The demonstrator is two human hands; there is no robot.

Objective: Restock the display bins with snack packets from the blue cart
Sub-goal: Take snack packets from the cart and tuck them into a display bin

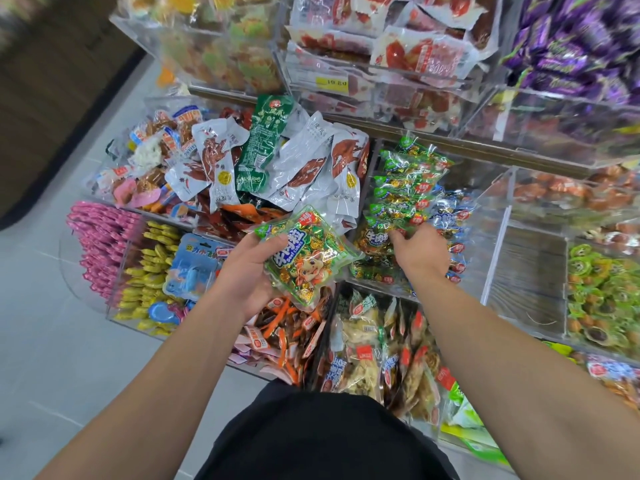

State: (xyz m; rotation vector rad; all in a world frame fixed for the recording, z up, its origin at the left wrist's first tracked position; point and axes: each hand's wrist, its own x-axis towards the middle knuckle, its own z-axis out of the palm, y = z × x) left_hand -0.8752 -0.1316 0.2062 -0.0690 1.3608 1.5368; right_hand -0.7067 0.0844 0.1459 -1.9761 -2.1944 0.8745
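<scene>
**Green snack packet in hand, more going into the bin**

The left hand point(247, 271) curls round one green snack packet point(304, 254), thumb on its printed face and fingers beneath, holding it by the left edge above the front bins. At three o'clock from it, the right hand point(420, 251) reaches into the clear bin point(372, 161). Its fingers are bent down among the matching green packets point(408, 181), which hide the fingertips, so I cannot tell whether it pinches one or only presses them into line.

The held packet looks light and soft: a crinkly, glossy film pouch full of small wrapped sweets, likely to sag and slide. It is best taken by a sealed edge or across the middle, not squeezed.

Count: one packet in the left hand; about six green ones stand in a row running toward twelve o'clock from the right hand, with a few blue packets point(450, 216) just beside them at three o'clock. At eleven o'clock lies a heap of white pouches point(304, 161) and one dark green pouch point(263, 140). The blue cart is not in view.
</scene>
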